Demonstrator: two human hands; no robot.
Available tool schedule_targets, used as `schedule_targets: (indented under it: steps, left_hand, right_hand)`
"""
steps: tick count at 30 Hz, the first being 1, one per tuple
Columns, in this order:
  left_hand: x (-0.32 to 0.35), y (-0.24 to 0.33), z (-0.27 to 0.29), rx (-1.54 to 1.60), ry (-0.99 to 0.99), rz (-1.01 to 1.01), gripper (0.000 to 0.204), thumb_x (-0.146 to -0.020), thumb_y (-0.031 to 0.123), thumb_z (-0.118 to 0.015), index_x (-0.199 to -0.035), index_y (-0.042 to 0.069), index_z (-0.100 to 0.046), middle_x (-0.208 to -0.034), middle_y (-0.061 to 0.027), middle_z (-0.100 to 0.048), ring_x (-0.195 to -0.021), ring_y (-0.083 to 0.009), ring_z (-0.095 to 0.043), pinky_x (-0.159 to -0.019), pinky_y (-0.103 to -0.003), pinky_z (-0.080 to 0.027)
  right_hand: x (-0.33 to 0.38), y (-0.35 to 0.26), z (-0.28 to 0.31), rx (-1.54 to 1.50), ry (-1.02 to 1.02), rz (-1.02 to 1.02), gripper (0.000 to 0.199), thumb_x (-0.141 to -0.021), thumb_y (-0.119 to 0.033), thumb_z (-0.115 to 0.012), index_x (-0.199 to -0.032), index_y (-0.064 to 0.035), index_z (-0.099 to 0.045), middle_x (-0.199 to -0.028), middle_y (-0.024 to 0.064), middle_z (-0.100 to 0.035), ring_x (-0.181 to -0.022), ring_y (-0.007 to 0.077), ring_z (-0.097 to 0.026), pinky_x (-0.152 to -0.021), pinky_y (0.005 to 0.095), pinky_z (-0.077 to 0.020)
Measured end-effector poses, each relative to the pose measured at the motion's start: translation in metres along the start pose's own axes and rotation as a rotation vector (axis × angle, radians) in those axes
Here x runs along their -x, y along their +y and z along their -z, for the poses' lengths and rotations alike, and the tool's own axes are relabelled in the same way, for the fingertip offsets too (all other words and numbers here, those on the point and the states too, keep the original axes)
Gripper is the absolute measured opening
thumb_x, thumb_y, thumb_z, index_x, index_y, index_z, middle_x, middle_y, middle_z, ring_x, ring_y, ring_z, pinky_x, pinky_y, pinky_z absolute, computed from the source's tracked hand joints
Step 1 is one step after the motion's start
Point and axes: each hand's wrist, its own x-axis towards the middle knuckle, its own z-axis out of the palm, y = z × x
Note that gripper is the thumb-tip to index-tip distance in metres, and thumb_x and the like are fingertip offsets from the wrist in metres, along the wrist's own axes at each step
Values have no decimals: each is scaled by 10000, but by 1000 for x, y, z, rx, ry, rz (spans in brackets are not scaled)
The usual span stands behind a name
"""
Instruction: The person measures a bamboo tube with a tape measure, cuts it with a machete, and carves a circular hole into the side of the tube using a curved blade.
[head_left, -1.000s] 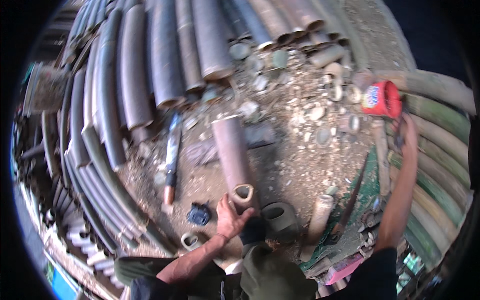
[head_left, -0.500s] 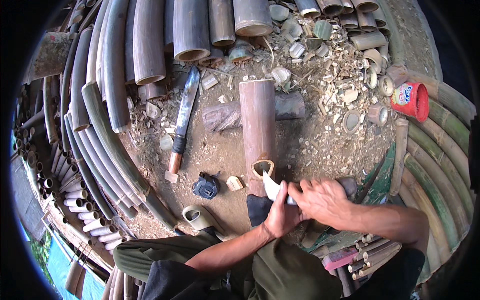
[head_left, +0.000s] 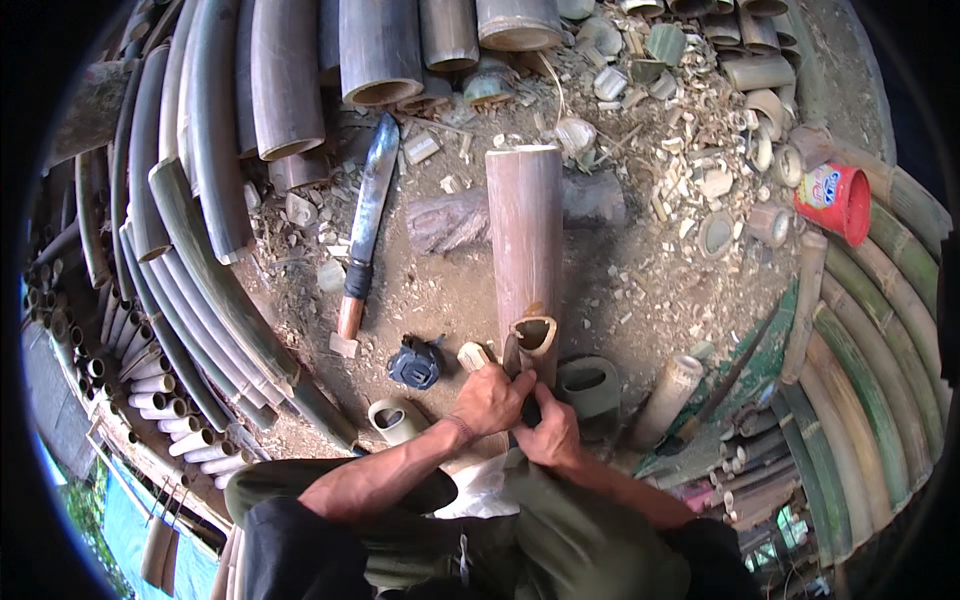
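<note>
The person's left hand (head_left: 488,402) and right hand (head_left: 552,432) grip a knife (head_left: 512,352) at the opening (head_left: 537,335) in a bamboo tube (head_left: 525,230), while a red tub (head_left: 826,198) lies sideways.

Wears a black fabric top with short sleeves (head_left: 285,545), ending well behind both hands and leaving the forearms (head_left: 380,470) bare. Wears loose, creased olive-green cloth trousers (head_left: 590,530), spread between hands and torso. Has a thin, cord-like wristband (head_left: 460,428) just behind the left hand (head_left: 487,398). Shows bare fingers on the right hand (head_left: 550,432) too.
</note>
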Motion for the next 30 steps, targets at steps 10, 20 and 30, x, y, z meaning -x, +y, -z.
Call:
schedule_targets:
  steps: [10,20,30]
  left_hand:
    - [-8,56,-29,905,291,51,341,-967,248,-471,-990,-23,-677,-628,-108,-594,-565,-215,-585,-532,-355,-455]
    - [12,60,-15,2187,24,112,455,-966,368,-514,-1312,74,-535,-1130,-12,-634,-877,-135,-618,-886,-331,-489]
    - [7,53,-9,789,238,122,367,-928,284,-523,-983,-30,-704,-682,-62,-619,-638,-158,-581,-592,-307,-455]
  right_hand:
    - [-36,-48,119,401,-353,107,411,-765,-140,-673,-1136,-15,-545,-870,234,-678,-791,426,-664,-703,488,-543]
    - [-97,-158,99,1340,-753,594,157,-770,-186,-667,-855,-68,-727,-813,43,-735,-701,197,-712,-579,326,-540]
    - [-25,-77,111,514,-350,74,309,-848,-164,-616,-1101,5,-560,-779,266,-662,-753,408,-677,-647,498,-548]
